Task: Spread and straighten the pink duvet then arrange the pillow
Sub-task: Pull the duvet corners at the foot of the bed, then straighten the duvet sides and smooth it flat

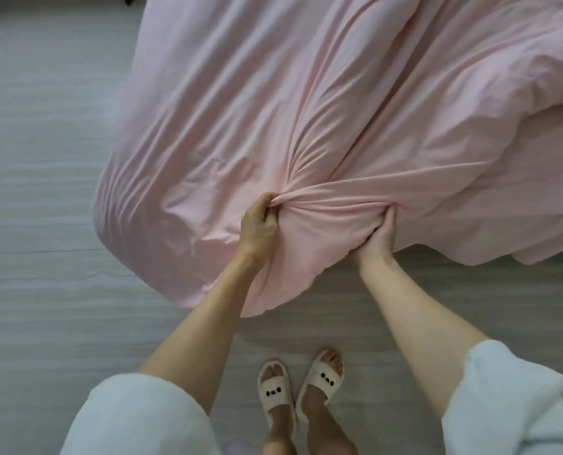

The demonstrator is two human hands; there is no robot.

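1. A pink duvet (306, 110) is spread across the upper and middle parts of the frame, deeply creased, with its near edge hanging down toward the lower centre.
2. Long folds are drawn together toward a bunched spot just below the centre of the frame, between the two hands.
3. A gathered fistful of the fabric is gripped by the left hand (257, 221), its fingers curled tightly around it, left of centre.
4. The fabric right of centre is clutched by the right hand (380, 236); its thumb is laid on top, and its fingers are buried in the cloth.
5. Both forearms are bare, and white sleeves (135, 418) are seen at the bottom corners.
6. Cream slippers (275, 392) with dark dots are worn on the feet at the bottom centre.
7. A pale grey wood-grain floor (44, 192) is seen on the left and along the bottom.
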